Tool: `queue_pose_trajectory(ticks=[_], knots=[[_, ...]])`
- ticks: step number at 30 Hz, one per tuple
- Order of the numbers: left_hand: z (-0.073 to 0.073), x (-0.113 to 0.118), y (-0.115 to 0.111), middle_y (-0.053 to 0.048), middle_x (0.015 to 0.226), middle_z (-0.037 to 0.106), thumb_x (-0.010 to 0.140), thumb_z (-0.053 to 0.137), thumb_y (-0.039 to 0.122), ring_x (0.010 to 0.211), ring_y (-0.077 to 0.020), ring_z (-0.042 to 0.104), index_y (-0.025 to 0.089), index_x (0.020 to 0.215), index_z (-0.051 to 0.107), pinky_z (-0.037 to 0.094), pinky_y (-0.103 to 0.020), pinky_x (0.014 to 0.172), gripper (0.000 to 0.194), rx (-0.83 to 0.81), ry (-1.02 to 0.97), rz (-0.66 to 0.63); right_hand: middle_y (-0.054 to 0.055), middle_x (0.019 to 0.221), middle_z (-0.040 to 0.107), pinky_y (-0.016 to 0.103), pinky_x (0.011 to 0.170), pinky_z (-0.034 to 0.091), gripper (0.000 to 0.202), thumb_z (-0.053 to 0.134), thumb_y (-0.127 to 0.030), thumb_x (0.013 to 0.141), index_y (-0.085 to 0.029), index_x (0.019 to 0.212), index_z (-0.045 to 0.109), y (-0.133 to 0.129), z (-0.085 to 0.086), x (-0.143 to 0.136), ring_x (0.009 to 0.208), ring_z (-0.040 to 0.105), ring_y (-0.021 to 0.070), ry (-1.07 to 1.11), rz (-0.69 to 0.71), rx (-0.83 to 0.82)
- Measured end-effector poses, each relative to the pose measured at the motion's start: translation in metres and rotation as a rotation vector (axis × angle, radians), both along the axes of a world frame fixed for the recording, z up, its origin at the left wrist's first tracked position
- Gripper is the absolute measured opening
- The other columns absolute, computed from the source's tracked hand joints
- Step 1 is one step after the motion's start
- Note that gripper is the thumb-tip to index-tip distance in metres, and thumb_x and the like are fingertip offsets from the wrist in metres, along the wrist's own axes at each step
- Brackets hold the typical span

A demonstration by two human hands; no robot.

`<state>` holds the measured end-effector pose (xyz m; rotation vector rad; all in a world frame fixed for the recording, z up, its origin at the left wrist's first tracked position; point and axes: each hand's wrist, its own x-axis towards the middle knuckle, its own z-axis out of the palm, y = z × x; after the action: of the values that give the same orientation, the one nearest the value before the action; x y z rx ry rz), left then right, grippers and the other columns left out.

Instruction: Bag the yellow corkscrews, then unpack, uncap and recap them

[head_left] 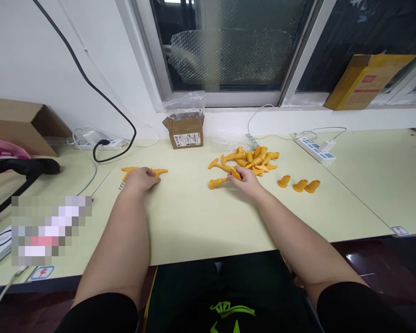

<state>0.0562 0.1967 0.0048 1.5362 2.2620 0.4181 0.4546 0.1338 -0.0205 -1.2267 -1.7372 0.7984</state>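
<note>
Fingers of right hand [248, 183] closed round yellow T-handled piece [217, 183], ribbed end pointing left, low over pale table [194, 222] (contact hard to call), right beside yellow heap [260, 159]; right forearm slants in from lower right! Across to left hand [138, 179]: palm down, fingers curled over yellow handles [161, 172], metal coils [121, 186] showing alongside, can't tell whether gripping; three yellow caps [300, 185] sit apart, right of heap
</note>
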Motion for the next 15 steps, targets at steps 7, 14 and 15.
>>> queue_pose_trajectory(ticks=[7, 14, 15], knots=[[-0.001, -0.008, 0.002, -0.005, 0.087, 0.078, 0.060, 0.080, 0.029, 0.084, -0.0296, 0.073, 0.024, 0.091, 0.068, 0.054, -0.040, 0.078, 0.033, 0.036, 0.033, 0.050, -0.003, 0.069, 0.048, 0.030, 0.064, 0.034, 0.020, 0.065, -0.040, 0.087, -0.020, 0.084, 0.065, -0.001, 0.000, 0.000, 0.064, 0.043, 0.0146, -0.001, -0.008, 0.001], [0.006, 0.024, -0.005, -0.009, 0.104, 0.073, 0.081, 0.069, 0.039, 0.094, -0.0269, 0.069, 0.021, 0.108, 0.070, 0.053, -0.038, 0.082, 0.033, 0.420, 0.072, -0.167, -0.003, 0.074, 0.055, 0.029, 0.065, 0.038, 0.026, 0.067, -0.047, 0.088, -0.022, 0.088, 0.061, 0.003, -0.003, -0.001, 0.066, 0.048, 0.0145, 0.126, -0.022, -0.004], [0.006, 0.038, -0.008, -0.009, 0.105, 0.072, 0.085, 0.065, 0.040, 0.096, -0.0259, 0.069, 0.021, 0.109, 0.071, 0.053, -0.037, 0.085, 0.032, 0.468, 0.045, -0.280, -0.003, 0.073, 0.055, 0.029, 0.064, 0.039, 0.028, 0.068, -0.049, 0.088, -0.022, 0.087, 0.059, 0.004, -0.005, -0.002, 0.065, 0.049, 0.0143, 0.169, -0.017, -0.025]])
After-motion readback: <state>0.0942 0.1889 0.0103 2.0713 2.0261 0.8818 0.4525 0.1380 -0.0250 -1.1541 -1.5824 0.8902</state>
